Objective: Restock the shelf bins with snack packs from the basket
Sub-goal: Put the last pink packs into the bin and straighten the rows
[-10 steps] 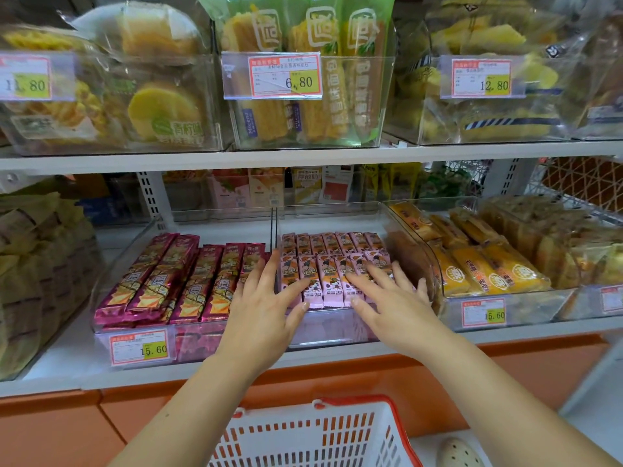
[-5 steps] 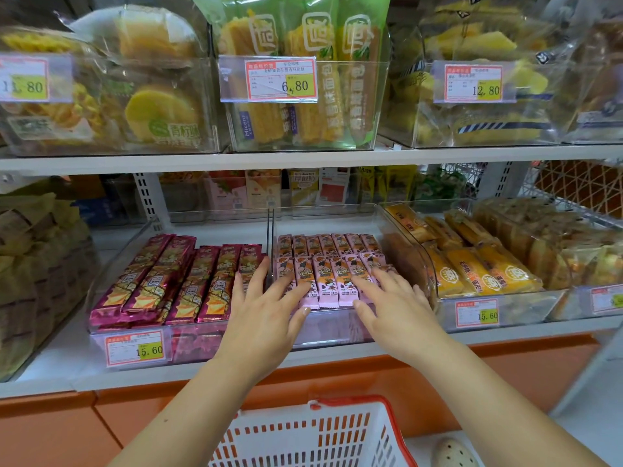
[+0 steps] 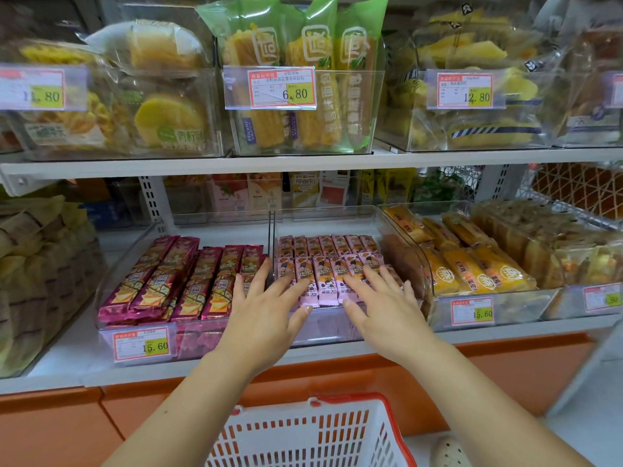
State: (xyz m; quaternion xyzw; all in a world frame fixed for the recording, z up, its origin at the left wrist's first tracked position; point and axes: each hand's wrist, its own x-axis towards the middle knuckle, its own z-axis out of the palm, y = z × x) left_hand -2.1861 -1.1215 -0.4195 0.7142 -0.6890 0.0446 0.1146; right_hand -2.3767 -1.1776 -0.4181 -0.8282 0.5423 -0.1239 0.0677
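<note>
- Pink snack packs [image 3: 323,264] lie flat in two rows inside a clear shelf bin [image 3: 337,326] on the lower shelf, straight ahead of me.
- My left hand [image 3: 263,318] is spread flat with loose, splayed fingers, gripping nothing; its fingertips rest on the near row of pink packs and reach across the divider toward the next bin.
- My right hand [image 3: 381,308] is likewise flat and unclenched, palm down on the right end of the near row, grasping nothing.
- Just left, touching the same divider, a second clear bin holds long magenta snack bars [image 3: 175,281] stacked lengthwise, with a price tag [image 3: 141,345] reading 15.60 on its front.
- To the right, another clear bin holds orange-wrapped cakes [image 3: 472,271], also tagged 15.60.
- The white shelf edge [image 3: 505,335] runs below the bins, with an orange panel under it.
- On the shelf above, clear bins hold green-wrapped corn-shaped bread packs [image 3: 303,96] tagged 6.80, flanked by yellow pastries.
- Below my forearms, the white basket [image 3: 303,436] with a red rim sits near the bottom of the view; I cannot tell what it holds.
</note>
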